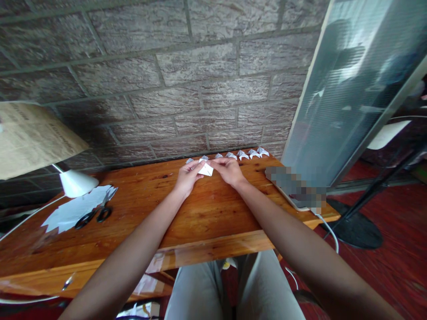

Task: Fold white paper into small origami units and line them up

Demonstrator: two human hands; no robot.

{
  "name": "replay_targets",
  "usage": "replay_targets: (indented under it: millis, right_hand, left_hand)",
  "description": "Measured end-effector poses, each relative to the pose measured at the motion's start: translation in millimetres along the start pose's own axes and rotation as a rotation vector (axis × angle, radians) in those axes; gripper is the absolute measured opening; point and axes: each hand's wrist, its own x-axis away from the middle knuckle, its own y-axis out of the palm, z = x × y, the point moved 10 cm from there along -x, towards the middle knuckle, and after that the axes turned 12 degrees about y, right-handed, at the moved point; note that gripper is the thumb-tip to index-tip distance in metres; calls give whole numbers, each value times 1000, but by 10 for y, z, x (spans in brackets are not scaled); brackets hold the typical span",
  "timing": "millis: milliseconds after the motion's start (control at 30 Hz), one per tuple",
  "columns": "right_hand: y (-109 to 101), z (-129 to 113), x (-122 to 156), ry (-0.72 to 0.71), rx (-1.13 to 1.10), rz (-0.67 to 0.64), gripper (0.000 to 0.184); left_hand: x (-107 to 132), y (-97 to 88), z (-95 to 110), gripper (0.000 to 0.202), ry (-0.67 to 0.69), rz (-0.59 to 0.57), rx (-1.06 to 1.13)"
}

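A small folded piece of white paper [207,169] is held between both hands above the wooden table. My left hand [188,177] pinches its left side, fingers closed. On its upper right, my right hand [228,170] grips the paper with thumb and fingers together. The paper has a pointed lower end and visible creases. Just behind the hands, along the wall, stands a row of several folded paper figures [243,155]; those nearest the hands are partly hidden.
White paper sheets [78,206] lie at left with black-handled scissors [93,217] on them. A lamp with a white base [77,182] stands beside them. A blurred-out flat device [293,189] with a white cable rests at right. The brick wall [207,106] bounds the table [140,209] behind.
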Motion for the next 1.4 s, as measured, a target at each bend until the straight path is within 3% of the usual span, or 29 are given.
replay_targets:
  millis: [233, 333, 633, 900, 1167, 1267, 1400]
  right_hand:
    - [129, 4, 57, 70, -13, -100, 37]
    - [104, 11, 50, 89, -49, -83, 34]
    - [82, -74, 25, -29, -35, -52, 35]
    - [271, 181, 50, 140, 36, -199, 36]
    - [266, 210, 37, 121, 89, -173, 30]
    - [200, 195, 23, 116, 117, -134, 28]
    - [187, 225, 24, 172, 79, -170, 25]
  left_hand:
    - [-42, 5, 46, 33, 58, -38, -6]
    - [-68, -19, 56, 34, 71, -35, 10]
    - [-73, -55, 6, 38, 32, -15, 32]
    - [-106, -152, 63, 33, 129, 89, 67]
    - [-70, -148, -37, 36, 85, 128, 43]
    - [-76, -128, 2, 37, 69, 88, -5]
    - [-96, -46, 116, 36, 90, -90, -157]
